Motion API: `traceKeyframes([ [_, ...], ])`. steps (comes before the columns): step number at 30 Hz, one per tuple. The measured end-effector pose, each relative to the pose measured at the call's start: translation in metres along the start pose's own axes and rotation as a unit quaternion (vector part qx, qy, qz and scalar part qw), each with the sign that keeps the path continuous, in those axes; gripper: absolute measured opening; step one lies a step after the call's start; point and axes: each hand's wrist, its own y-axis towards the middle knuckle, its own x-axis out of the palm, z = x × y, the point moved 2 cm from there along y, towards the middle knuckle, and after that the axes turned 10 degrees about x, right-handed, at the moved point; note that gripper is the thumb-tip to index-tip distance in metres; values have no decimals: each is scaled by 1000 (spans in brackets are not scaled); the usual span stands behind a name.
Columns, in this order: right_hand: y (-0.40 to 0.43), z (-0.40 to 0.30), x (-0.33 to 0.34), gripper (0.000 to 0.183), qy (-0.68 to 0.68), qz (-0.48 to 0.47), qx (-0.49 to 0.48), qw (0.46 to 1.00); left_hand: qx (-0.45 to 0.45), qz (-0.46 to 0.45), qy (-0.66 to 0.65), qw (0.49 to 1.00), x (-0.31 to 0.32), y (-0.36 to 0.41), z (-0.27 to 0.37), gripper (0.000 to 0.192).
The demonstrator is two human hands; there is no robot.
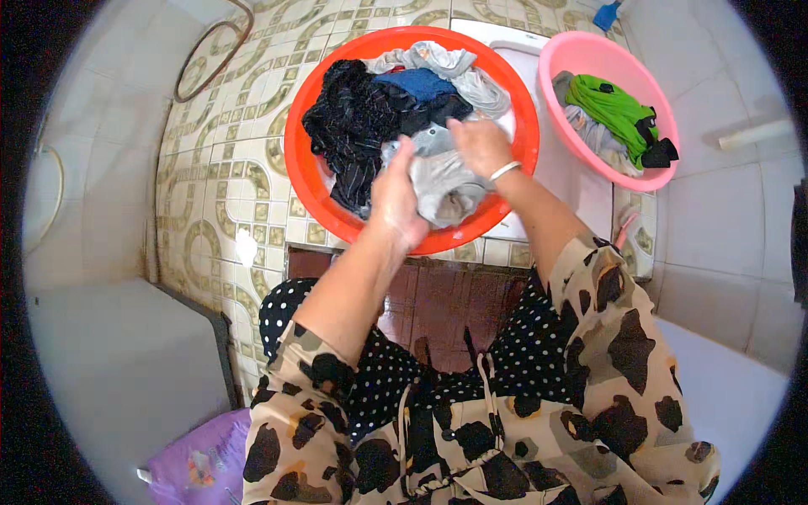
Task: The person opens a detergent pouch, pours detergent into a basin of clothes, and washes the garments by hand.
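Note:
A large red-orange plastic basin (297, 164) stands before me with wet laundry in it. Over its near side, my left hand (396, 192) cups a light grey garment (442, 180) from the left, thumb up. My right hand (481, 148), slightly blurred and with a pale bangle on the wrist, grips the same bunched cloth from the right. Black fabric with fine light streaks (353, 113) fills the basin's left part. Blue cloth (420, 83) and whitish wet cloth (483, 88) lie towards its far and right sides.
A pink basin (653, 184) at the right holds a green garment (609, 107) and greyish cloth. White ceramic (568, 208) extends beneath the red basin's right side. A brown hose (183, 79) curls at the far left. Near my left side are a grey-white box-like unit (126, 353) and a purple bag (202, 461).

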Motion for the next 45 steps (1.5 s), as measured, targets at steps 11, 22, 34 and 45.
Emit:
traceKeyframes([
  [11, -24, 14, 62, 30, -270, -221, -3, 937, 88, -80, 804, 582, -83, 57, -34, 37],
  [22, -47, -101, 3, 13, 409, -31, 5, 912, 47, -146, 34, 988, -39, 35, -16, 67],
  [34, -34, -80, -15, 22, 80, 111, -135, 981, 65, 11, -10, 998, 0, 23, -5, 21],
  [45, -3, 11, -23, 23, -62, -131, -65, 987, 202, -112, 694, 682, -32, 15, 31, 16],
])
